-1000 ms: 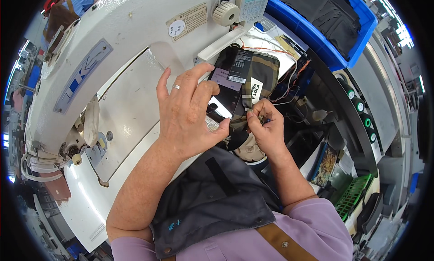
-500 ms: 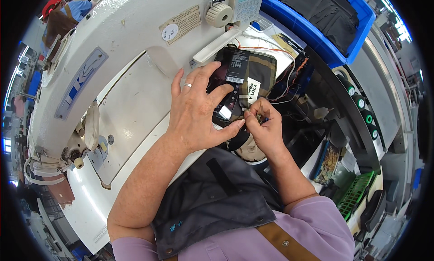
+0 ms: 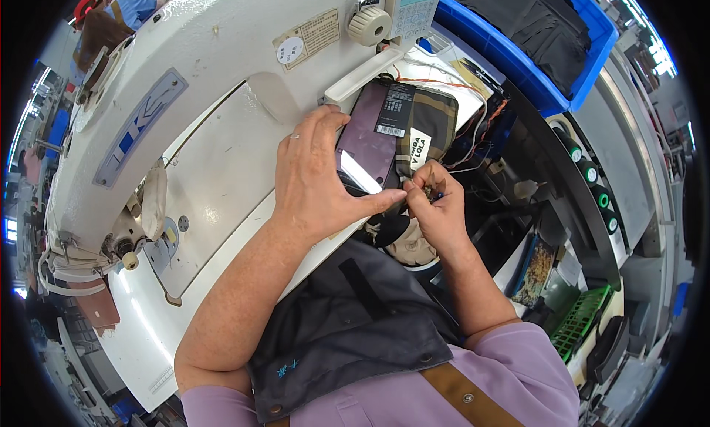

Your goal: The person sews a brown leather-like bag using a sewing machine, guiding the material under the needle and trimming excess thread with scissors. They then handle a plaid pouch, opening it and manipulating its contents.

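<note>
A smartphone (image 3: 367,135) with a dull purple, reflecting screen lies by the sewing machine's base. My left hand (image 3: 314,172) curves round its near-left side, fingertips at the upper left edge and thumb stretched along the lower edge. Beside and partly beneath the phone is a dark plaid fabric piece (image 3: 438,116). A black hang tag (image 3: 396,109) with a barcode overlaps both, and a white tag (image 3: 418,150) rests on the fabric. My right hand (image 3: 438,209) is closed in a pinch at the fabric's near corner, close to my left thumb; what lies between its fingers is too small to tell.
A large white sewing machine (image 3: 214,57) fills the left, with a dial (image 3: 369,25) and control panel (image 3: 413,12) behind. A blue crate (image 3: 532,86) of dark fabric stands back right. Thread spools (image 3: 589,172), loose wires and a green basket (image 3: 580,323) are right. Another person (image 3: 122,16) is far left.
My left fingers have drawn back off the phone's screen to its left edge. The screen's icons no longer show; it looks purple. My right hand keeps its pinch.
</note>
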The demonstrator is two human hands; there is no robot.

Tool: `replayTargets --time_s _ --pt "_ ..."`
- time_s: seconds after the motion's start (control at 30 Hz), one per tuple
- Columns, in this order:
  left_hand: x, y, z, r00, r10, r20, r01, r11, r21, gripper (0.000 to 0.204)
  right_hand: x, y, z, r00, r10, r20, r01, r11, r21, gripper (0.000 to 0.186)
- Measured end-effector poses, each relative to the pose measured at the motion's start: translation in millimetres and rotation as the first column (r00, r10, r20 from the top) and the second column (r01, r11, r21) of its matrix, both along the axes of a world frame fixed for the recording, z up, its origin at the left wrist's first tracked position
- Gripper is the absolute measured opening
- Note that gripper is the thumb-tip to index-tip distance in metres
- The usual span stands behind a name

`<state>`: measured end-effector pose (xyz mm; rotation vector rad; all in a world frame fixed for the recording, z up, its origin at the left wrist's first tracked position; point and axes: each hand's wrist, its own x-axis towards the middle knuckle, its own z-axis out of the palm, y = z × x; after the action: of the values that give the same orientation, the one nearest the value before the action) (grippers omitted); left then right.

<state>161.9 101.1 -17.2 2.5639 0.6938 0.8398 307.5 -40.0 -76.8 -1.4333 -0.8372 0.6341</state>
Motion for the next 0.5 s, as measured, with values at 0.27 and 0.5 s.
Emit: replayTargets --time_s 0.27,0.5 --pt "4 -7 1 0.993 0.059 -0.104 -0.064 0.997 -0.041 0.096 0 1 0 1.0 -0.005 -0.002 0.005 1.0 -0.017 0.018" --pt "-6 -1 11 0.983 0.118 -0.14 -0.141 0.975 -0.171 0.081 -3 2 1 1.0 -0.023 -0.009 0.023 1.0 0.011 0.019"
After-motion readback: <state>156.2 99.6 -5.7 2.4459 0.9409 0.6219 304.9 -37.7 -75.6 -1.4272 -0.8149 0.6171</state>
